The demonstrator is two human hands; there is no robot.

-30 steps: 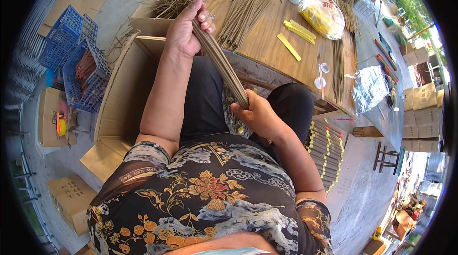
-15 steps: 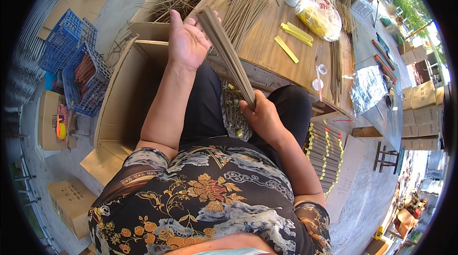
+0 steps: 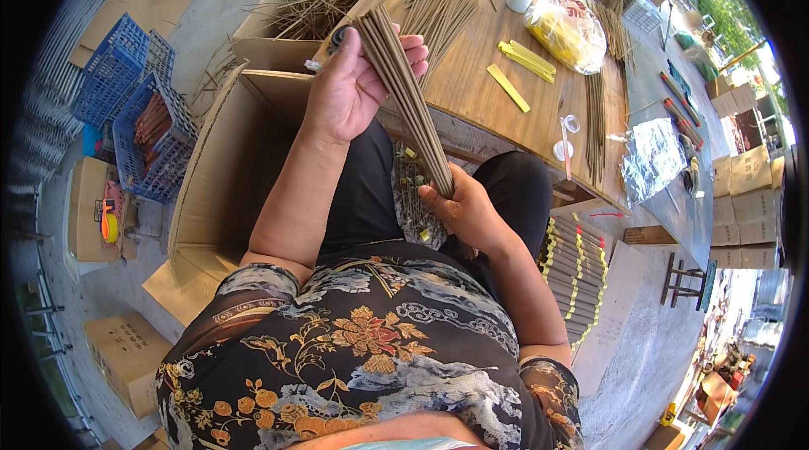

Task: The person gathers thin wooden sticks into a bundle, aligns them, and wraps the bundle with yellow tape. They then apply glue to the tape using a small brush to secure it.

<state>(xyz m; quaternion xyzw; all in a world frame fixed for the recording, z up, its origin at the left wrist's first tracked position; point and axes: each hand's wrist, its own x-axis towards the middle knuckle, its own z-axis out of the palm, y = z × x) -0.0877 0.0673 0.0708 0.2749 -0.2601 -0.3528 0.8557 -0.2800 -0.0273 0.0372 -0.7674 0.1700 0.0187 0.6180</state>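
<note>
A bundle of thin brown incense sticks (image 3: 408,100) slants over my lap, its top leaning left and its upper ends slightly fanned. My right hand (image 3: 465,210) is closed round the bundle's lower end. My left hand (image 3: 350,96) lies palm up at its upper part, thumb apart and fingers stretched out behind the sticks, not wrapped round them. More loose sticks (image 3: 438,22) are spread on the wooden table (image 3: 480,125) beyond.
Yellow paper strips (image 3: 508,88), a plastic bag (image 3: 566,33) and crumpled foil (image 3: 653,159) lie ahead to the right. An open cardboard box (image 3: 211,172) stands by my left arm, with blue crates (image 3: 152,147) farther left. Yellow-banded bundles (image 3: 573,273) lie at right.
My left hand has moved right and slightly down, bringing its fingers behind the top of the bundle. The bundle's upper end has shifted a little right; my right hand keeps its hold.
</note>
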